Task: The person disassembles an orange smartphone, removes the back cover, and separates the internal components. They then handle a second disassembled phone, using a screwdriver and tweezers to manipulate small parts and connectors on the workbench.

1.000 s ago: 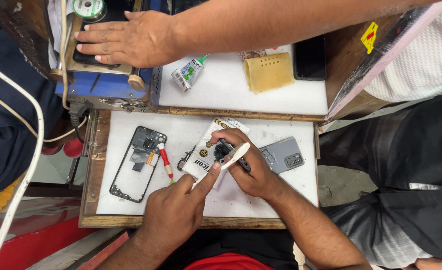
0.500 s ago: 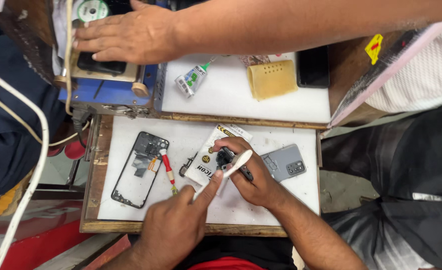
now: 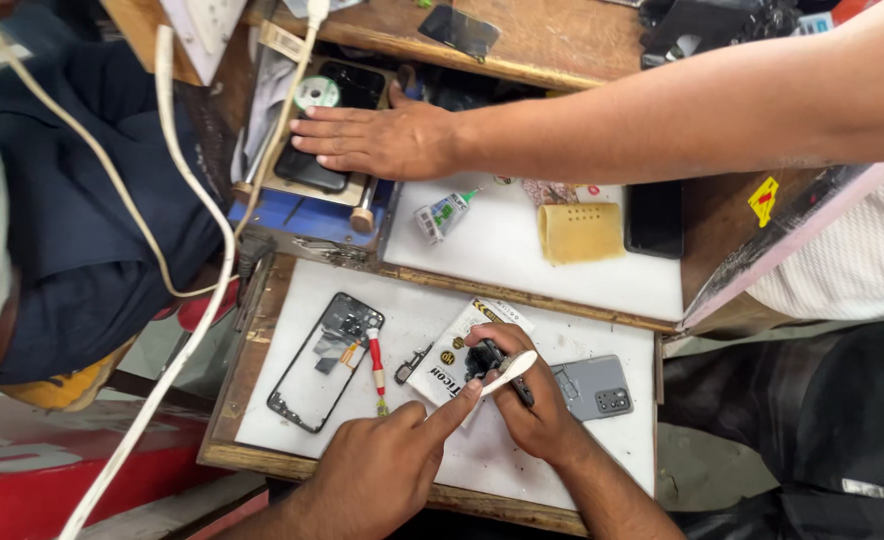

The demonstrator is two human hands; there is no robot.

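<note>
My right hand (image 3: 542, 415) is closed on a small black part (image 3: 482, 358) and a thin white stick (image 3: 512, 370), over a white printed packet (image 3: 440, 372). My left hand (image 3: 387, 470) has its index finger stretched out, its tip on the packet at the stick's lower end; it holds nothing. A grey phone back cover (image 3: 594, 388) lies just right of my right hand. Left of the packet lie a red-handled screwdriver (image 3: 375, 365) and a black phone frame (image 3: 322, 362), all on a white mat (image 3: 292, 410).
Another person's hand (image 3: 382, 140) rests flat on a phone on a blue machine (image 3: 312, 215) at the back. A second white mat (image 3: 507, 265) holds a small glue tube (image 3: 442, 213), a yellow cloth (image 3: 580, 232) and a black phone (image 3: 654, 218). White cables (image 3: 197, 200) hang at the left.
The view has tilted, so the bench sits lower in frame. My hands stay together over the packet, and the other person's hand stays on the phone.
</note>
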